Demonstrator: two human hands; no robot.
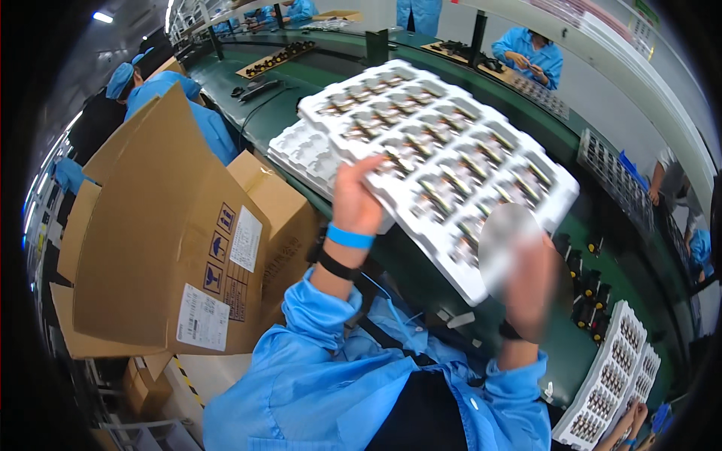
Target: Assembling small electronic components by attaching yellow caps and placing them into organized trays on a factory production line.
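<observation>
A white plastic tray (pixel 434 254) is lifted over the bench, its compartments filled with small metal parts. My left hand (pixel 356 201) grips its left edge, thumb over the rim, with the fingers mostly out of sight underneath. At the near right edge, my right hand (pixel 529 282) holds the same tray, though its fingers are blurred. Partly hidden beneath the tray's far left side is a stack of white trays (pixel 302 154).
An open cardboard box (pixel 143 263) stands at my left, beside another carton (pixel 282 199). Black parts (pixel 590 297) lie on the green bench (pixel 259 116) to the right. Another loaded tray (pixel 613 368) is at lower right, near another person's hand (pixel 635 417). Co-workers sit around.
</observation>
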